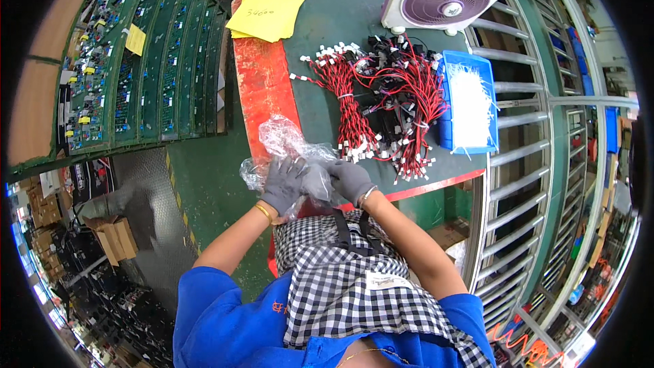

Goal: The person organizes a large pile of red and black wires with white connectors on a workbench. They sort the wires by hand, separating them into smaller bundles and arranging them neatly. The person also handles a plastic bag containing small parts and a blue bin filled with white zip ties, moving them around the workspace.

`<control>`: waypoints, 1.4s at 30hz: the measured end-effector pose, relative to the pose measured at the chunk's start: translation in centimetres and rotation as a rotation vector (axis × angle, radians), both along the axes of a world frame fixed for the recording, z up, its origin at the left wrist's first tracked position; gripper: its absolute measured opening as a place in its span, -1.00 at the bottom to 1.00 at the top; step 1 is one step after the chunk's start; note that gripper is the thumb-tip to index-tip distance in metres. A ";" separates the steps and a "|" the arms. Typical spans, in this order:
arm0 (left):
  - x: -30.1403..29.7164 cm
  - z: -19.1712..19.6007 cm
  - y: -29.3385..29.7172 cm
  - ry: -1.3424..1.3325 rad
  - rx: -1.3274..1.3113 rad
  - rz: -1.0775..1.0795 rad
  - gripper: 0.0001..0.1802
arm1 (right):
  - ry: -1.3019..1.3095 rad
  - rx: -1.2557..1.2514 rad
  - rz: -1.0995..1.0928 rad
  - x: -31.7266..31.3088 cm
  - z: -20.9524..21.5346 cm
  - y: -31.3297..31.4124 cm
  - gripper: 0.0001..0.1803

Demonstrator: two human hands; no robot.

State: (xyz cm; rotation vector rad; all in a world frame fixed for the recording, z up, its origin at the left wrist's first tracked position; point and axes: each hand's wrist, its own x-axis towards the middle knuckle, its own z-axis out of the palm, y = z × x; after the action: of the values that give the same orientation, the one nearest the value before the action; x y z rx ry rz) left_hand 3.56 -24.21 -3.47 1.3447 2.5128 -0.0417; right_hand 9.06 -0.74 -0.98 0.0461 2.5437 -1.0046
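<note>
Left grip [284, 184] spread on clear plastic [281, 136] (hold unclear); right grip [351, 180] pinches it; yellow paper [269, 19] bears handwriting.

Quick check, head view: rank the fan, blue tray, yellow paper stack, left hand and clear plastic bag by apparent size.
1. Fan
2. Blue tray
3. Yellow paper stack
4. Left hand
Unranked: clear plastic bag; partly covered.

L hand [285, 185], grey-gloved, is back-up, fingers slightly spread & pointing fwd. R hand [352, 182], same glove, angles in twd L w/ fingers curled — fingertips partly hidden. Bare forearms [235, 237] converge fwd, elbows bent & out — hands close tog. in front of torso.
</note>
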 end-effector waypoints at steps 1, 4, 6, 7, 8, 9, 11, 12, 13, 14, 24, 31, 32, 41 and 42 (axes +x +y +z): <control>-0.3 -0.8 0.0 0.025 0.041 -0.006 -0.22 | 0.034 -0.071 -0.034 0.4 0.3 0.5 -0.73; -3.7 4.0 2.3 -0.283 -0.118 0.138 -0.23 | 0.068 -0.276 -0.183 0.8 1.3 1.6 -0.70; -6.5 3.5 2.6 -0.476 -0.078 0.235 -0.25 | 0.039 -0.339 -0.229 0.8 2.0 2.2 -0.60; -8.0 3.2 2.2 -0.571 -0.058 0.282 -0.25 | 0.114 -0.304 -0.212 0.5 3.2 2.0 -0.54; -8.8 1.9 1.7 -0.556 -0.028 0.357 -0.27 | 0.191 -0.269 -0.191 0.1 5.1 1.7 -0.47; -9.5 0.7 1.3 -0.585 -0.030 0.389 -0.27 | 0.267 -0.233 -0.169 -0.3 6.2 1.2 -0.40; -11.4 0.6 2.4 -0.645 -0.039 0.431 -0.26 | 0.337 -0.003 -0.051 -0.9 5.8 -0.1 -0.21; -12.1 -0.6 2.2 -0.704 -0.043 0.393 -0.24 | 0.338 0.067 -0.008 -1.6 6.3 -1.1 -0.19; -12.6 -1.8 1.7 -0.717 -0.010 0.374 -0.25 | 0.337 0.136 0.032 -2.2 6.5 -2.0 -0.17; -13.0 -2.2 1.5 -0.728 0.023 0.352 -0.26 | 0.262 0.224 0.118 -2.6 6.2 -2.9 -0.20; -8.9 5.9 1.7 -0.566 0.432 0.416 -0.23 | 0.214 0.417 0.264 -5.5 -1.7 -1.8 -0.36; -7.1 -1.4 2.8 -0.137 -0.095 0.344 -0.28 | 0.166 0.507 0.264 -6.9 -0.6 -3.2 -0.34; -7.3 -1.0 3.1 -0.150 -0.113 0.356 -0.29 | 0.187 0.503 0.241 -6.8 -0.8 -3.2 -0.35; -8.7 -4.7 1.8 -0.009 -0.163 0.215 -0.23 | 0.307 0.354 0.021 -3.9 3.3 -3.3 -0.26; -9.1 -6.6 1.2 0.002 -0.181 0.234 -0.22 | 0.317 0.282 0.009 -3.1 4.1 -3.2 -0.23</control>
State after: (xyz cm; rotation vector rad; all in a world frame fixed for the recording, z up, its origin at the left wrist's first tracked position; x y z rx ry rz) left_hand -5.54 -22.97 -10.05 0.9765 2.5797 -0.2158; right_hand 6.01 -3.91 3.09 -0.0486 2.9559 -0.6862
